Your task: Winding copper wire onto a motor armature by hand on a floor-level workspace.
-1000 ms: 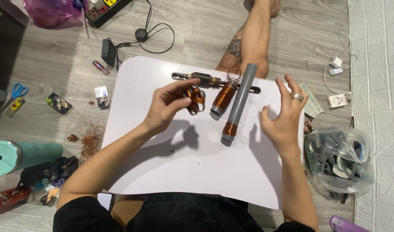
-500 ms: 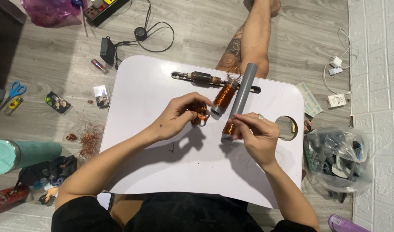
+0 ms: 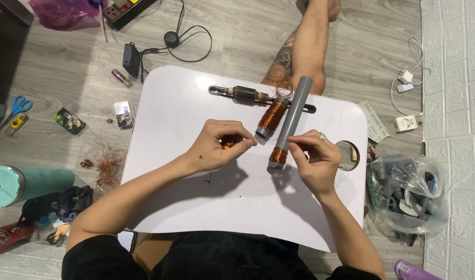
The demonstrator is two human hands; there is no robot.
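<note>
Setting: my home floor, used as a makeshift coil-winding bench. Evidence: grey wood-look flooring (image 3: 237,46); white brick-pattern wall panel (image 3: 455,103); low white lap table (image 3: 196,218) across my legs; power strip (image 3: 124,10) and chargers (image 3: 406,83); copper wire scraps (image 3: 109,168); scissors (image 3: 17,108); teal tumbler (image 3: 25,184); bag of parts (image 3: 406,194).

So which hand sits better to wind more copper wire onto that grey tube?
Probably the right hand: its fingertips pinch right beside the copper winding at the near end of the grey plastic tube. The left hand is further off, cupping a small copper-wire coil.
</note>
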